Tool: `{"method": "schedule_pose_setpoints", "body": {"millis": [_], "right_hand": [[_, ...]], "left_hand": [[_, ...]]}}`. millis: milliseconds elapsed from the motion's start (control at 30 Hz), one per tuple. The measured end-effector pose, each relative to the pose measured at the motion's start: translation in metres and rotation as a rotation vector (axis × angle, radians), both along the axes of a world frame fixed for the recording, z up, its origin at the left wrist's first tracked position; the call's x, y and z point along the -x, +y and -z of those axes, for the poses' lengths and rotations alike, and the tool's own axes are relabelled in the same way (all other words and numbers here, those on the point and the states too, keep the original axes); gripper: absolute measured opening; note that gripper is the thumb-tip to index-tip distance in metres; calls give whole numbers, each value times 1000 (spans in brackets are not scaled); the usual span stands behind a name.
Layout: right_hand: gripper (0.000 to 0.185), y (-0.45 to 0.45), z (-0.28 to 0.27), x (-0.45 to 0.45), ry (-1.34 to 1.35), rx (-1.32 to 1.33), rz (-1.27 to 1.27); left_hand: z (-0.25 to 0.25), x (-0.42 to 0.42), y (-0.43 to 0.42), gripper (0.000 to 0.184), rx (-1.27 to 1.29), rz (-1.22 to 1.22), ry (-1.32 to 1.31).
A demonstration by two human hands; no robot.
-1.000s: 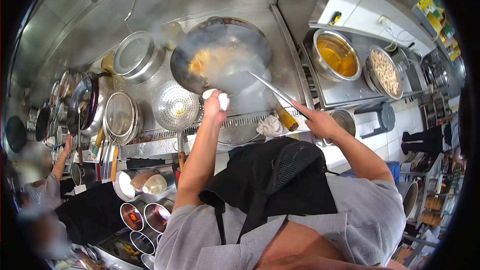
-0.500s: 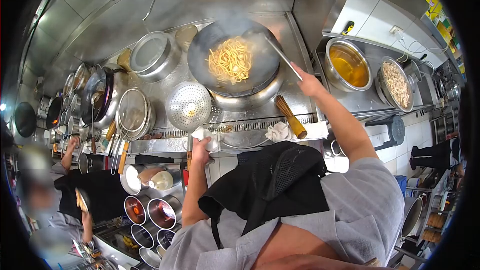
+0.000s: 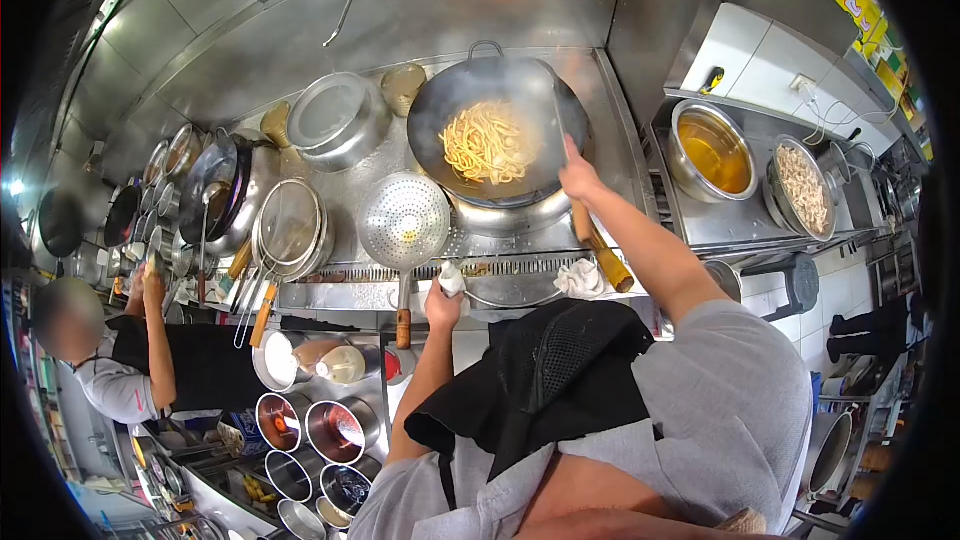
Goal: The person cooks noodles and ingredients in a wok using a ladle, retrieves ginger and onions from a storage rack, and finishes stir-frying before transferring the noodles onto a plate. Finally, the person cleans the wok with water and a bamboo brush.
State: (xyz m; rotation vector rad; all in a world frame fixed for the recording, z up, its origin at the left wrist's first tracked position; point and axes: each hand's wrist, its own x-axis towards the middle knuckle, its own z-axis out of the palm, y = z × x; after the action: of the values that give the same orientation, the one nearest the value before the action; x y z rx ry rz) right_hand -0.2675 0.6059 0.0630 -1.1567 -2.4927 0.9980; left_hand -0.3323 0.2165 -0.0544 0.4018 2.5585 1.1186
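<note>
Shifted to two o'clock of the strainer handle (image 3: pixel 404 330), your left hand (image 3: pixel 442 306) clamps a white cloth (image 3: pixel 452 280), while your right hand (image 3: pixel 578 180), gripping a utensil shaft (image 3: pixel 558 115) pointed toward twelve, is nearer the noodles (image 3: pixel 490 143) at its ten o'clock in the wok (image 3: pixel 430 135).

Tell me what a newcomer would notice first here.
Probably the wok of steaming noodles, upper centre. The right grip holds a utensil over its right side; the left grip has a white cloth beside the skimmer. Right of the wok, a bowl holds amber liquid.
</note>
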Motion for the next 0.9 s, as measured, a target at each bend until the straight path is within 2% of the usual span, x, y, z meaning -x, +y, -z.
{"method": "schedule_pose_setpoints", "body": {"millis": [33, 67, 133, 167, 200, 267, 300, 333, 433, 500, 533, 600, 767, 833, 900], "right_hand": [[81, -18, -40, 9, -114, 188, 0], [81, -22, -36, 15, -119, 186, 0], [84, -24, -21, 25, -141, 75, -289], [85, -23, -6, 20, -118, -32, -404], [85, -27, -18, 3, -117, -30, -401], [89, -38, -74, -42, -534, -225, -569], [91, -25, -74, -59, -576, -338, -597], [94, -6, -74, -79, -620, -453, -624], [96, 33, -69, -113, -577, -562, -628], [98, 28, -59, -123, -579, -404, -339], [98, 31, -54, -123, -577, -400, -333], [97, 35, -45, -114, -487, -273, -164], [95, 28, -18, -100, -382, -147, -141], [91, 20, 5, -116, -126, 99, -171], [87, 14, 4, -140, 41, 268, -279]], "left_hand": [[5, -1, -1, 52, 31, 22, -37], [3, -3, -1, 52, 28, 22, -43], [-6, -3, -4, 53, -44, 42, -39], [15, 4, -9, 60, -48, 91, -47], [22, 2, -17, 60, -46, 94, -47], [30, -6, -33, 68, -186, 1, -10], [15, -11, -44, 71, -245, 3, -122], [15, -14, -56, 71, -245, 9, -126], [10, -26, -84, 60, -292, -38, -160], [-23, -42, -93, 53, -312, -88, -221], [-24, -42, -94, 53, -309, -81, -218], [-27, -44, -97, 50, -243, -69, -192], [-23, -63, -82, 45, -223, -118, -69], [-25, -84, -72, 45, -235, -185, -81], [-36, -112, -63, 44, -212, -233, -101]]}}
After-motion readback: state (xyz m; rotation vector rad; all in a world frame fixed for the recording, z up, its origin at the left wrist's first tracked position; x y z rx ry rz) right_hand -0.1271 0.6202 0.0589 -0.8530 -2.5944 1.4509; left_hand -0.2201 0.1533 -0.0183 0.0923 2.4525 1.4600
